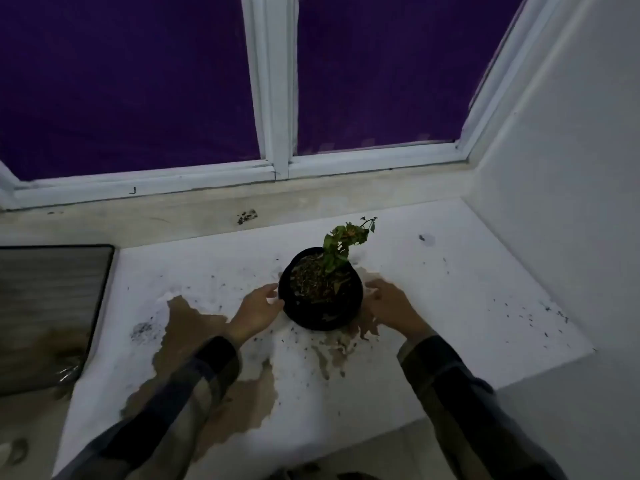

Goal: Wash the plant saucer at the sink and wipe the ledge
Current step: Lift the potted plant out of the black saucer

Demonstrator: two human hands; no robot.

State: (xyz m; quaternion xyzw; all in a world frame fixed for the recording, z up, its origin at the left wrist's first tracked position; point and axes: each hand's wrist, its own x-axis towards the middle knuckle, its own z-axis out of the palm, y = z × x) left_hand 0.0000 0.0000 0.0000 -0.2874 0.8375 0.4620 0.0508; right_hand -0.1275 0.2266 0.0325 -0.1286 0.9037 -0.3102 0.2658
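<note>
My left hand (258, 311) lies spread, with loosely curved fingers against the left wall of the black pot (322, 299), thumb and fingertips touching just under its rim. My right hand (393, 306) is likewise spread at the pot's right side, just beside it; I cannot tell whether it touches yet. Neither hand has closed round anything. The pot sits squarely between them, straight ahead of me, upright and round, so it has no long axis to line up. Only the plant (341, 247) leans, up and to the right, away from me. The left hand is the nearer of the two. The saucer I must wash would be under the pot, but I cannot make it out apart from the pot's dark base. So I judge the pot has to lift off first. I count one pot, one plant, and several brown puddles (194, 327) with scattered soil over the white ledge (450, 289).
</note>
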